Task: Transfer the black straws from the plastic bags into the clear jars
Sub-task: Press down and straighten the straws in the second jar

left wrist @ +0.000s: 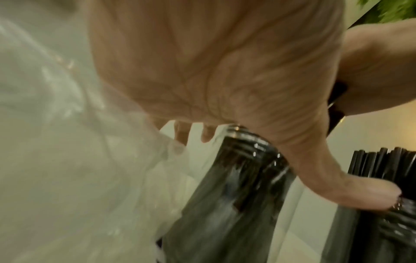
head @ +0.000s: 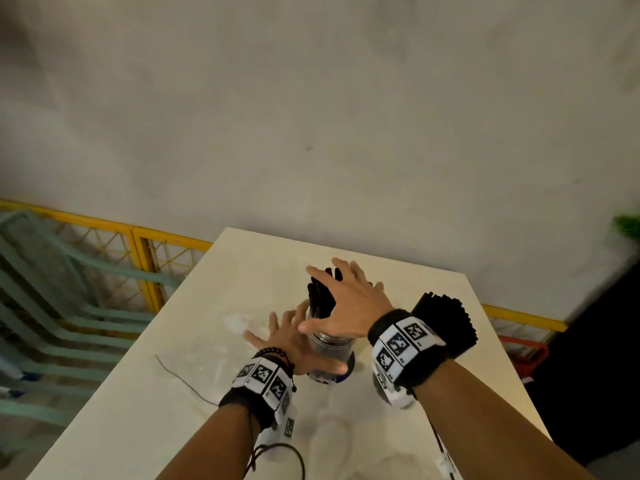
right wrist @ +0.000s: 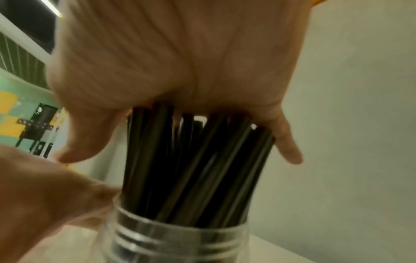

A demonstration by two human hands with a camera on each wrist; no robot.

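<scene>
A clear jar [head: 329, 344] stands on the white table [head: 138, 410], packed with black straws [head: 320, 296] that stick out above its rim. My right hand [head: 349, 299] lies flat, fingers spread, with the palm on the straws' [right wrist: 195, 160] tops. My left hand [head: 287, 341] is open against the jar's left side, fingers straight and the thumb stretched across the front of the jar [left wrist: 236, 186]. A second bundle of black straws [head: 446, 320] stands at the right, its jar mostly hidden behind my right wrist. Crumpled clear plastic bag [left wrist: 67, 124] lies left of the jar.
A thin dark cord [head: 180, 379] lies on the table's left part. More clear plastic [head: 346, 445] lies near the front edge. A yellow railing [head: 156, 244] and stacked green chairs [head: 52, 289] are off to the left; a grey wall is behind.
</scene>
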